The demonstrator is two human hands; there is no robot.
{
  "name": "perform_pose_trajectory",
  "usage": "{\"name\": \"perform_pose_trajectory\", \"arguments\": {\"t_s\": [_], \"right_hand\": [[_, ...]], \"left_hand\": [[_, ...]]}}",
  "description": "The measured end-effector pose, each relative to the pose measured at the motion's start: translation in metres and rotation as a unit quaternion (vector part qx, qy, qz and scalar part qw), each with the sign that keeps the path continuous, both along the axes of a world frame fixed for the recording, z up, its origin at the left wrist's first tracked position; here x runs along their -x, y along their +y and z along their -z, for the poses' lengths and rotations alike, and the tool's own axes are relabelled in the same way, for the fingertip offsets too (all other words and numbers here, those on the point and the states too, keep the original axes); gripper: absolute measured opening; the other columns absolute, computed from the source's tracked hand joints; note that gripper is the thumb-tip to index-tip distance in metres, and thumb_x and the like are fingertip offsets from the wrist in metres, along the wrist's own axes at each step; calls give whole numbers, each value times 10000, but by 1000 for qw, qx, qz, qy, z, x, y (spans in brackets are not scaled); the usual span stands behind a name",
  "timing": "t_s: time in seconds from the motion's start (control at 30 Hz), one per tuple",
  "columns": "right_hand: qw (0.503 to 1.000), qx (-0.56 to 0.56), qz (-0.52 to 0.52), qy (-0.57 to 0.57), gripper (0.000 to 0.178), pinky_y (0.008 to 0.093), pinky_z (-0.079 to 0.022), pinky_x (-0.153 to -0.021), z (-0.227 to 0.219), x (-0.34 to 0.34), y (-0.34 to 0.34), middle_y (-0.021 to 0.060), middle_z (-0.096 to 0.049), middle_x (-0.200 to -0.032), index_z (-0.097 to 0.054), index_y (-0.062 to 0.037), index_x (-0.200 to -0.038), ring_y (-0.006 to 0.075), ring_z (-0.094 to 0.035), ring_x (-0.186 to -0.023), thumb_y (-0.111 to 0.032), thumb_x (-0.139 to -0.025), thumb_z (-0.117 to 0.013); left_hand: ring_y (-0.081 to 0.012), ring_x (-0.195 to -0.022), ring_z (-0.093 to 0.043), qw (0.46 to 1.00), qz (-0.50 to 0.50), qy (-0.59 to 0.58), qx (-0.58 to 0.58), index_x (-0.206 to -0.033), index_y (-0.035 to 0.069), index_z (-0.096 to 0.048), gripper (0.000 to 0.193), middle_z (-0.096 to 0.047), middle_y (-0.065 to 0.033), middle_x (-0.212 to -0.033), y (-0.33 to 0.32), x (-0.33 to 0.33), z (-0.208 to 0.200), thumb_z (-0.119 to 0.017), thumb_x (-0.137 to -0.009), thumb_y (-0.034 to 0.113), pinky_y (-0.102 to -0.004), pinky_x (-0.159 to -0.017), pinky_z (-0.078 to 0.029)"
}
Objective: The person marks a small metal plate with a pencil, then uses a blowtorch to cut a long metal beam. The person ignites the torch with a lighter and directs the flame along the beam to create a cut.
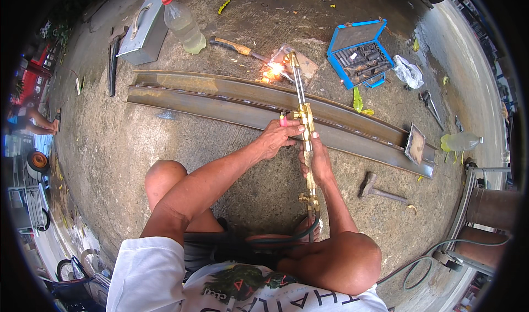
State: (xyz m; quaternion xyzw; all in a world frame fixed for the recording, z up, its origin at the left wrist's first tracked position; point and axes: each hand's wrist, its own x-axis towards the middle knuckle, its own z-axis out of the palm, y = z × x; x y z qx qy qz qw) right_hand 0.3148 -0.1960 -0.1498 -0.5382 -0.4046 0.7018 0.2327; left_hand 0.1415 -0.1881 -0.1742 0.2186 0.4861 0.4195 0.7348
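A brass cutting torch (308, 163) points away from me, with my right hand (319, 159) wrapped round its body. My left hand (275, 139) holds a small pink lighter (284, 119), and its fingers touch the torch near the valves. The torch head sits over a square metal plate (308, 69) on the concrete. Beside that head, a bright orange-white glow with sparks (274, 71) hides part of the plate and the end of a wooden-handled tool (234, 46). Two long steel beams (220, 98) lie side by side beneath the torch.
Another square plate (415, 143) rests on the beams' right end. A hammer (380, 190), blue socket case (352, 72), grey metal box (144, 36) and two bottles (186, 30) surround the beams. Gas cylinders (490, 208) on a cart stand right, with hoses (410, 270) beside them.
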Motion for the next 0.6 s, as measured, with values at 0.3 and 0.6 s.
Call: {"name": "perform_pose_trajectory", "arguments": {"t_s": [0.3,0.6], "right_hand": [[1000,-1,-1,-2,641,288,-377,-355,0,-1,-1,24,-469,-602,-541,-29,-931,118,-427,-389,-627,-1029,-332],[1000,5,-11,-11,660,293,-364,-359,2,-2,-1,19,-459,-607,-521,-40,-972,125,-413,-388,-666,-1015,-316]], "left_hand": [[-198,-1227,-550,1000,12,1,5,-1351,37,-590,495,-627,-69,-1295,0,1,-1,-747,-925,233,-435,-1023,-456],[-234,-1251,-536,1000,7,5,3,-1342,21,-599,500,-623,-105,-1298,0,0,-1,-753,-919,238,-470,-1035,-439]]}}
